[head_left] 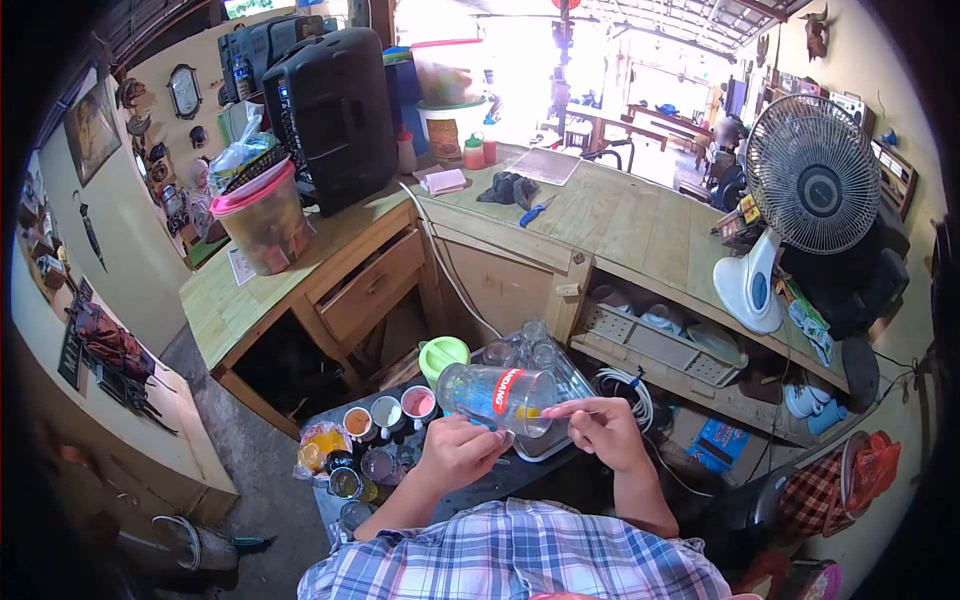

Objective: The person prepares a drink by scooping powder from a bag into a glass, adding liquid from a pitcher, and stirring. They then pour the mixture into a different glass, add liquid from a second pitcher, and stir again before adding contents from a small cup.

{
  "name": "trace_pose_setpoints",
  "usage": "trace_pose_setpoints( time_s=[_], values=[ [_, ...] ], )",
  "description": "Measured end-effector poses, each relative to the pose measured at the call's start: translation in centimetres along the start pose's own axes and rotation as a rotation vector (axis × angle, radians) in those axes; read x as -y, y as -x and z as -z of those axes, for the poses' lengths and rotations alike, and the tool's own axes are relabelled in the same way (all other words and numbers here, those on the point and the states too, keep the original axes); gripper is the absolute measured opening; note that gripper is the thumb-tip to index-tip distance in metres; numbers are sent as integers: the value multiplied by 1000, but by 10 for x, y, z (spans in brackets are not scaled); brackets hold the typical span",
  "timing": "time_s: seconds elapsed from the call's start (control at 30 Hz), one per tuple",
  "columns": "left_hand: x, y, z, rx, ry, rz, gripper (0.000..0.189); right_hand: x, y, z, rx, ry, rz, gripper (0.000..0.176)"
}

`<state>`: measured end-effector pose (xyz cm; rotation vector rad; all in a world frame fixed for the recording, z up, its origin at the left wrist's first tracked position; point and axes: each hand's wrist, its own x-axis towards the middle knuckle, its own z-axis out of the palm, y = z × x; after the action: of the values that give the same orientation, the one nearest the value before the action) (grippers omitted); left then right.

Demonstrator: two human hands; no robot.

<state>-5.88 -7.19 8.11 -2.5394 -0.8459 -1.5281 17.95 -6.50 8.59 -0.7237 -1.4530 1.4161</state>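
A large clear glass jug point(470, 390) with a red-and-white label is tilted onto its side in front of me. My left hand point(460, 455) is closed at its near side, below the label. The index finger of my right hand point(607, 430) stretches to the jug's right end, its other fingers loosely bent. A small yellow patch shows at that end of the jug. Just behind stands a container with a light green lid point(444, 353). Several upturned glasses point(535, 335) sit on a tray beyond the jug.
Cups with coloured powders point(419, 402) and a bag of orange contents point(324, 446) stand on the low dark table to the left. A wooden counter point(640, 235) runs behind, with a speaker point(335, 120), a lidded bucket point(265, 225) and a fan point(815, 185). A white cable coil point(628, 395) hangs at right.
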Motion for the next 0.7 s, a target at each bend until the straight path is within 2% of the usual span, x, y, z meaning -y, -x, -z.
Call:
trace_pose_setpoints(
  time_s=[0.07, 0.13, 0.2, 0.27, 0.33, 0.4, 0.43, 0.47, 0.53, 0.57, 0.6, 0.7],
  values=[
    [3, 4, -2, 14, 5, 1, 19, 2, 2, 7, -5, -47, -24, 33],
    [4, 8, -3, 27, 7, 7, 19, 5, 2, 15, -291, -298, 2, 32],
    [4, 9, -5, 38, 20, 22, 18, 1, 0, 7, -278, -298, -16, 31],
    [0, 7, -6, 52, 24, 30, 18, -3, -1, -9, -32, -113, -202, 31],
    [-1, 5, -6, 63, 25, 31, 18, -7, -1, -5, -32, -106, -154, 32],
    [0, 6, -4, 69, 74, 54, 19, -3, -1, 8, -333, -287, -5, 33],
    [1, 6, -3, 69, 73, 51, 19, 2, -1, 11, -369, -234, 96, 35],
    [1, 7, -3, 71, 70, 63, 19, 1, -1, 10, -370, -234, 96, 35],
    [-1, 7, -3, 74, 70, 78, 19, -5, -1, 5, -104, -94, 16, 38],
    [-3, 5, -3, 62, 81, 85, 20, -9, -2, -2, -50, -88, -8, 43],
    [-4, 4, -3, 47, 92, 91, 20, -8, 1, -1, -50, -85, -8, 43],
    [1, 12, -4, 71, 94, 112, 20, 0, 5, 13, -180, -126, 185, 49]
  ],
)
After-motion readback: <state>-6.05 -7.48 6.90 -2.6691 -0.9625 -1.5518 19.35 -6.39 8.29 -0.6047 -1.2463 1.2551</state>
